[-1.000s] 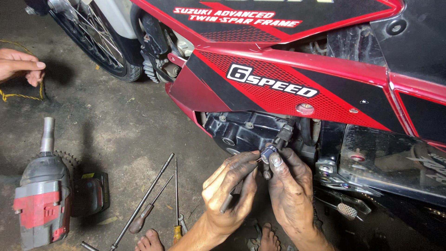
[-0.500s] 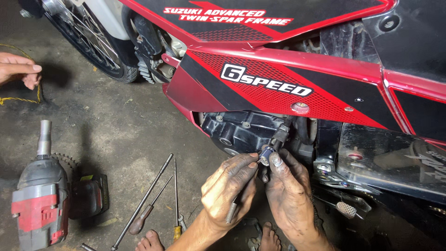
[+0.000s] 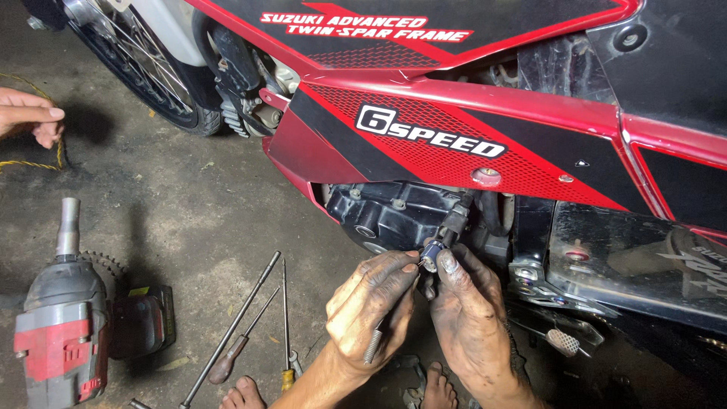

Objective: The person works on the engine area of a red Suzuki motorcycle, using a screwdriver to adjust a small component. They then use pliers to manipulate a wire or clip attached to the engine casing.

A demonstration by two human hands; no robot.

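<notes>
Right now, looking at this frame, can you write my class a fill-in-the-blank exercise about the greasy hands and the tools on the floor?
1. Both grease-blackened hands, left hand and right hand, pinch a small metal fitting below the red and ____ motorcycle fairing.
2. The grey and red cordless impact wrench lies on the ____ floor.
3. The long thin metal rod lies ____ the wrench and the hands.

Missing words: black; concrete; between
</notes>
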